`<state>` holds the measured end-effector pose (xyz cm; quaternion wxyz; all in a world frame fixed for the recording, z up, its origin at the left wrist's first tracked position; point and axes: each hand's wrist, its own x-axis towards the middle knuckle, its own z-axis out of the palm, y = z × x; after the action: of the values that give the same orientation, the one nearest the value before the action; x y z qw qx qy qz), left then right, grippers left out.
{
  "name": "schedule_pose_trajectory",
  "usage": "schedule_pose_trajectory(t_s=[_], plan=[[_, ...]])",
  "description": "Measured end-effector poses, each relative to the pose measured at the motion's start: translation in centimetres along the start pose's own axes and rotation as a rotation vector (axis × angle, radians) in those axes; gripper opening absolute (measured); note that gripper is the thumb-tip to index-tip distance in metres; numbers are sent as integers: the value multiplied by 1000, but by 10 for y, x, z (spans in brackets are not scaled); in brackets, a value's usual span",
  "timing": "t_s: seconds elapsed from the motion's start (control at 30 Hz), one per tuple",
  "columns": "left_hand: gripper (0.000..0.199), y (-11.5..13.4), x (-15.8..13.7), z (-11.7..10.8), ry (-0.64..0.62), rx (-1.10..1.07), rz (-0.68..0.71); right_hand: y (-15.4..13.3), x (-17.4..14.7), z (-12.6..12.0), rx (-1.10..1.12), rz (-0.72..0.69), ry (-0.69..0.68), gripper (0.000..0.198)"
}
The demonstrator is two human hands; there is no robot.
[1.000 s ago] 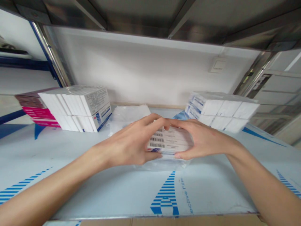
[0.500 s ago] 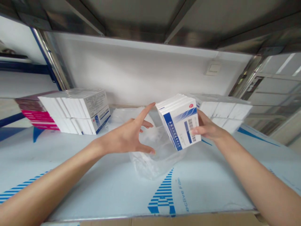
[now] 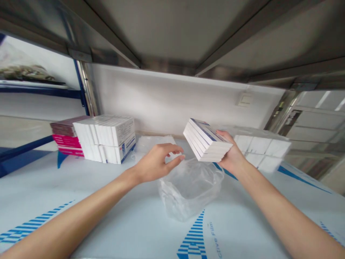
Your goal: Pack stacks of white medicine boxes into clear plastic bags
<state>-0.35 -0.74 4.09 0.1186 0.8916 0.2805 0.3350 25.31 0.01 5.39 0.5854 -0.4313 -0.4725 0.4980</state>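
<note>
My right hand [image 3: 231, 153] grips a stack of flat white-and-blue medicine boxes [image 3: 206, 142] from its right side, holding it tilted above the shelf. My left hand [image 3: 159, 162] is in the air left of the stack and does not touch it. Its thumb and fingers are apart, with nothing between them. Below both hands a crumpled clear plastic bag [image 3: 188, 201] lies on the shelf, its mouth facing up.
White boxes [image 3: 102, 138] stand in two layers at the left, beside pink-and-maroon boxes [image 3: 68, 140]. More white boxes [image 3: 262, 147], wrapped in clear film, are at the right. A metal shelf [image 3: 172, 39] hangs low overhead. Film-covered blue shelf surface [image 3: 129, 216] lies beneath.
The stack in my right hand has turned from showing its printed front to lying flatter, edges towards me. My left hand's fingers have drawn closer together. The camera view has tilted upward.
</note>
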Motion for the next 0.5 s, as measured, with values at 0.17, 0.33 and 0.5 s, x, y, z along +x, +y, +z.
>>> schedule_pose_trajectory(t_s=[0.17, 0.33, 0.5], plan=[[28, -31, -18, -42, 320, 299, 11, -25, 21, 43, -73, 0, -72, 35], [30, -82, -60, -96, 693, 621, -62, -54, 47, 130, -108, -48, -230, 30], [59, -123, -96, -121, 845, 710, -306, -69, 85, 240, -583, -226, -309, 30]])
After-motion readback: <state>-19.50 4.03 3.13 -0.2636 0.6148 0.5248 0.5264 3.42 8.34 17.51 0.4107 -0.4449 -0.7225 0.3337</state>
